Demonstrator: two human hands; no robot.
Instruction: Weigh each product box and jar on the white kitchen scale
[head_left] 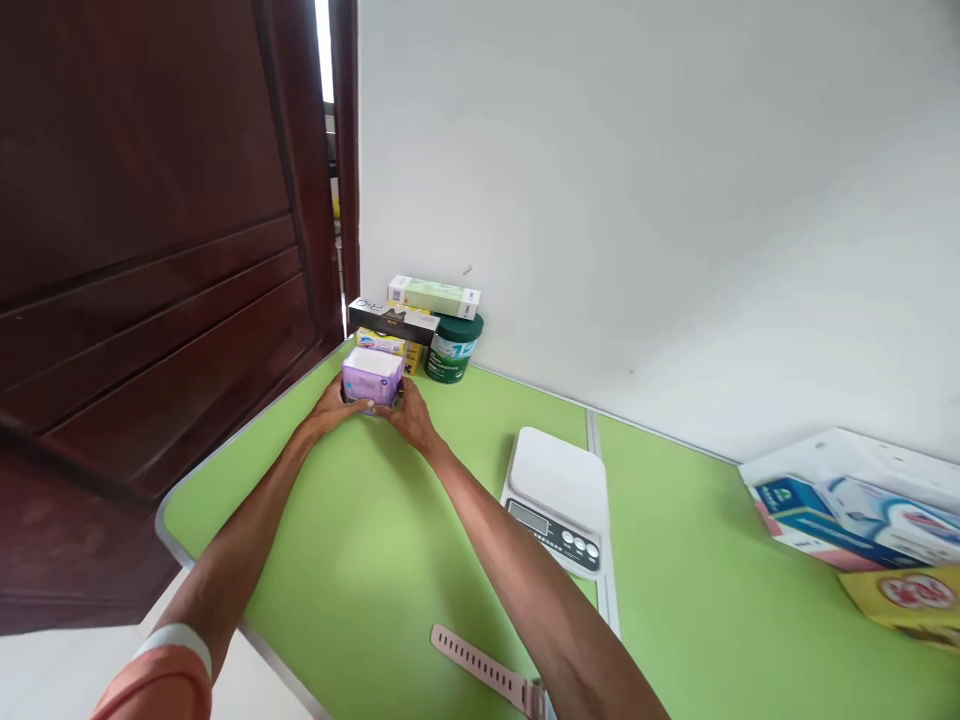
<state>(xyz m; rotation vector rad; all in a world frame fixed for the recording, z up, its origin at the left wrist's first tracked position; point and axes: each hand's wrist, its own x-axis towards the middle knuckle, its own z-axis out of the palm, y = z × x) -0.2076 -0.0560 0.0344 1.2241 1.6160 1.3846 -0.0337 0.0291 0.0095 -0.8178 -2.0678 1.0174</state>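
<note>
Both of my hands grip a purple packet (373,384) with a white top at the far left of the green table. My left hand (330,408) is on its left side, the thumb along the lower front. From the right, my right hand (411,414) holds it, thumb near the front bottom edge. Right behind the packet stand yellow boxes (412,357) with a black and white box (394,322) on top. A dark green tub (448,357) is beside them, and a green and white long box (433,297) lies above it.
A white kitchen scale (559,485) lies right of my right forearm. Near the front edge is a pink watch strap (480,664), partly under that forearm. Blue and white boxes (847,510) and a yellow packet (911,595) sit far right. A dark wooden door (150,250) borders the left.
</note>
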